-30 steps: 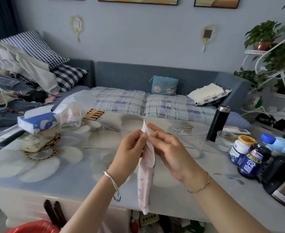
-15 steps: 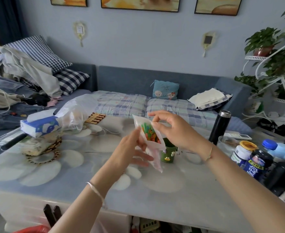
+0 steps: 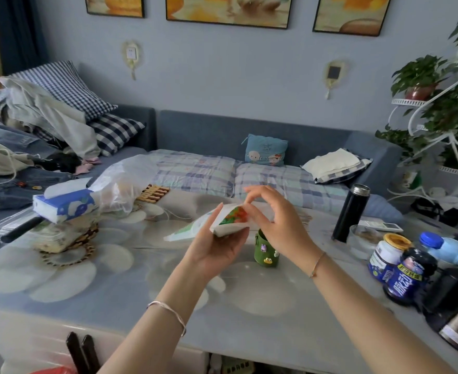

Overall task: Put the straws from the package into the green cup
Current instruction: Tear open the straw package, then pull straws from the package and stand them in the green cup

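Head view shows us both of our hands raised over the bench (image 3: 114,306), working on the straw package (image 3: 222,221). Our left hand (image 3: 217,247) cups the package from below, its fingers closed around the white wrapper so that the open end faces us. Inside that opening we see the straws (image 3: 234,215) as a bunch of red, orange and green tips, all within the wrapper. Our right hand (image 3: 276,222) sits at the mouth of the package, its fingers (image 3: 249,211) pinching the upper edge of the wrapper; whether they also touch a straw we cannot tell. Just below the package and our right hand stands the green cup (image 3: 265,252), upright on the bench, partly hidden by the right palm. To the right, well apart from the cup, stands a black flask (image 3: 350,213).
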Demonstrator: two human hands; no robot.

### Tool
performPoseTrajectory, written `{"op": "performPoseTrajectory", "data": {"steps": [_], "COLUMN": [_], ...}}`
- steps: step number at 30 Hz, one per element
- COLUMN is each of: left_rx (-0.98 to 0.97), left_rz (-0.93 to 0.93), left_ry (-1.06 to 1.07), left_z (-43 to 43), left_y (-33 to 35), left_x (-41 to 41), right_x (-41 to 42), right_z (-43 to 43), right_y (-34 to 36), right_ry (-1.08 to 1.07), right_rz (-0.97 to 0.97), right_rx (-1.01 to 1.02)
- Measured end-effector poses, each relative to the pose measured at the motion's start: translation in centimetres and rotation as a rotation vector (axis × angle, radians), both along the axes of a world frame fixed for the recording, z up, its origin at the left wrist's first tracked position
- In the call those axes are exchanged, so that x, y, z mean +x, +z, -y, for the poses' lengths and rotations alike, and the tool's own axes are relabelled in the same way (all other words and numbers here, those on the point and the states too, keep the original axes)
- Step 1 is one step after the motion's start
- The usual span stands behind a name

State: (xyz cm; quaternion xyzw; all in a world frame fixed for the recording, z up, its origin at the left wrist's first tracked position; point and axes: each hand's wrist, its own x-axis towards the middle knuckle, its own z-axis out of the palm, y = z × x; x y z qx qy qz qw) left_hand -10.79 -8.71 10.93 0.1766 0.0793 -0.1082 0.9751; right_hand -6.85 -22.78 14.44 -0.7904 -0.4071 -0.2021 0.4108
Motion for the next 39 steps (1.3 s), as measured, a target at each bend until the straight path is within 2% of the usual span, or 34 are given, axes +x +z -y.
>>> {"op": "performPoseTrajectory", "data": {"steps": [2,4,6,8,11,15,19,21,23,25,27,30,36,39], "left_rx": [0.037,0.057,0.242,0.532,0.859,1.127,1.172,1.105,1.026,0.933,0.815,0.665,0.305,0.170], "left_rz": [-0.006,-0.009,0.002,-0.006,0.097,0.307,0.363,0.392,0.394,0.341,0.237,0.097,-0.027,-0.068], "left_ry": [0.099,0.189,0.284,0.424,0.695,0.779,0.710,0.666,0.657,0.695,0.730,0.680,0.499,0.520], "left_z": [0.2,0.6,1.1,2.0,2.7,3.2,3.2,3.5,3.9,4.1,3.9,3.6,2.6,1.8], "left_y": [-0.4,-0.9,-1.5,-2.4,-3.3,-2.7,-2.2,-2.1,-1.7,-1.6,-1.9,-2.7,-3.8,-4.0], "left_x": [0.4,0.8,0.9,0.9,0.7,0.5,0.3,-0.2,-0.5,-0.3,0.0,0.5,0.9,1.0], "right_x": [0.1,0.4,0.1,-0.2,-0.4,-0.4,-0.5,-0.3,-0.3,0.1,0.6,0.5,0.9,1.4], "right_z": [0.0,-0.2,-0.5,-1.1,-2.1,-3.0,-3.4,-3.3,-3.2,-3.3,-3.5,-3.2,-2.9,-1.6], "right_y": [-1.2,-2.4,-3.6,-4.5,-5.1,-5.4,-6.2,-6.3,-6.2,-6.4,-6.9,-6.8,-7.6,-7.7], "right_ry": [-0.078,-0.059,0.046,0.099,0.157,0.197,0.233,0.214,0.282,0.210,0.020,-0.096,-0.103,-0.120], "right_rz": [-0.323,-0.836,-1.223,-1.395,-1.478,-1.490,-1.451,-1.395,-1.393,-1.346,-1.231,-1.028,-0.644,-0.522], "right_rx": [0.347,0.739,1.000,1.140,1.214,1.222,1.260,1.231,1.236,1.187,1.104,1.017,0.778,0.653]}}
